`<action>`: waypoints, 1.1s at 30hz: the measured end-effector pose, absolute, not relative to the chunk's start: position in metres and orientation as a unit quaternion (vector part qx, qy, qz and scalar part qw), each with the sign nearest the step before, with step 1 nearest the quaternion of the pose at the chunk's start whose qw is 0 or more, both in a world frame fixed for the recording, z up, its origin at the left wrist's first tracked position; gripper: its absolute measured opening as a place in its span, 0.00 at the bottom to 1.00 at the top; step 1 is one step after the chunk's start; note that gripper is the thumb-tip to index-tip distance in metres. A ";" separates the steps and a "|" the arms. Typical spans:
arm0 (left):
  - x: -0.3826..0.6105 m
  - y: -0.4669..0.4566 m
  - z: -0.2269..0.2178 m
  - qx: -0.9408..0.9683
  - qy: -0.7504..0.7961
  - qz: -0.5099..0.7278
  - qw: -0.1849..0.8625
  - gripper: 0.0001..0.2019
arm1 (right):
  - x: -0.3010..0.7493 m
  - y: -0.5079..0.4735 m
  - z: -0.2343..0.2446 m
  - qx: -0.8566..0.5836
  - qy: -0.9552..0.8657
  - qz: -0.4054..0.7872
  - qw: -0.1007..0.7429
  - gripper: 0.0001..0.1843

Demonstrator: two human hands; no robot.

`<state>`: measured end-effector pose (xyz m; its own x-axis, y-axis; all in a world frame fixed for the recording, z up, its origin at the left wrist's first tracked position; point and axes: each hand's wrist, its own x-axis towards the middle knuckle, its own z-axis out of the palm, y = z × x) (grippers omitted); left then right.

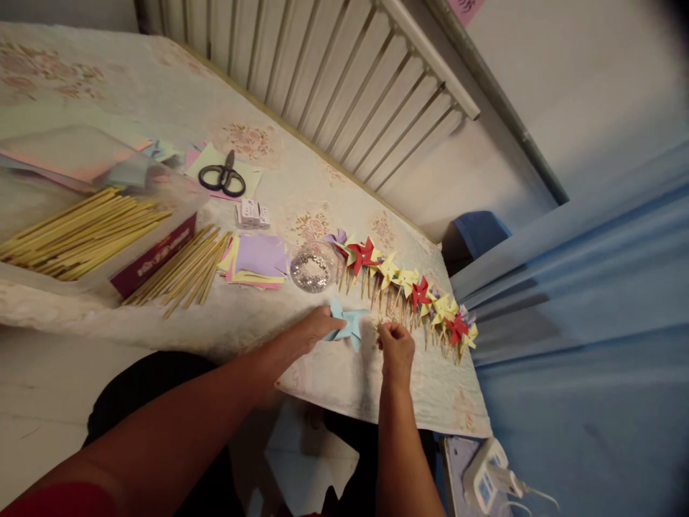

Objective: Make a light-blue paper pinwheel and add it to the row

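Note:
A light-blue paper pinwheel (351, 324) is pinched at its left side by my left hand (319, 327), above the cloth-covered table. Just right of it, my right hand (397, 343) is closed, thumb and fingertips together; whatever is in them is too small to make out. Behind my hands stands a round clear dish (313, 267) of small shiny metal pieces. A row of finished pinwheels on sticks, among them a red pinwheel (362, 256) and a yellow pinwheel (442, 309), lies from the dish toward the table's right end.
Left of the dish lie stacked coloured paper squares (261, 257), a small box (252, 214), and black-handled scissors (223, 177) on more paper. Loose sticks (180, 269) lie beside a clear plastic bin (102, 283) of sticks. A radiator (323, 79) borders the back; a power strip (484, 477) sits lower right.

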<state>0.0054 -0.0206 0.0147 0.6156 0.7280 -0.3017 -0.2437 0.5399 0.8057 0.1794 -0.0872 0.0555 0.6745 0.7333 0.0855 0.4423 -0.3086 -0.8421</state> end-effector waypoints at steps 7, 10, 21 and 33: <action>0.002 -0.023 0.022 0.352 0.308 0.300 0.831 0.05 | 0.171 -0.131 -0.001 -0.809 -0.472 0.059 0.346 0.11; 0.000 -0.024 0.025 0.341 0.303 0.300 0.838 0.06 | 0.163 -0.134 -0.005 -0.802 -0.509 0.031 0.309 0.10; 0.004 -0.022 0.020 0.304 0.311 0.302 0.848 0.09 | 0.173 -0.135 0.001 -0.784 -0.584 0.050 0.206 0.10; 0.005 -0.017 0.017 0.336 0.305 0.320 0.832 0.09 | 0.172 -0.123 0.018 -0.816 -0.562 0.070 0.117 0.09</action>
<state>0.0054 -0.0166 0.0166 0.6086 0.7373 -0.2932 -0.3274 0.5699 0.7537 0.1716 -0.1234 0.0182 0.3589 0.9332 0.0163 0.9004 -0.3416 -0.2695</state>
